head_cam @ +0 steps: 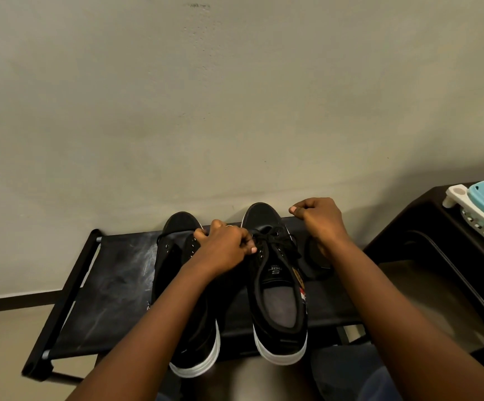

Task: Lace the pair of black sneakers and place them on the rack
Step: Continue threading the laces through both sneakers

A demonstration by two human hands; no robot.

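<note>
Both forearms reach toward twelve o'clock, where the sneakers (275, 273) already sit on the rack (113, 285), left hand (223, 247) and right hand (319, 218) seemingly pinching lace ends, tightening unfinished.

My left hand (223, 244) pinches the lace (275, 241) of the right sneaker (278, 287) on the rack (113, 285); my right hand (319, 215) is fisted above.

Dim, warm indoor light. The plain beige wall (235, 96) shows soft shadows low on the right. Wide-angle bending curves the edges; focus is slightly soft.
</note>
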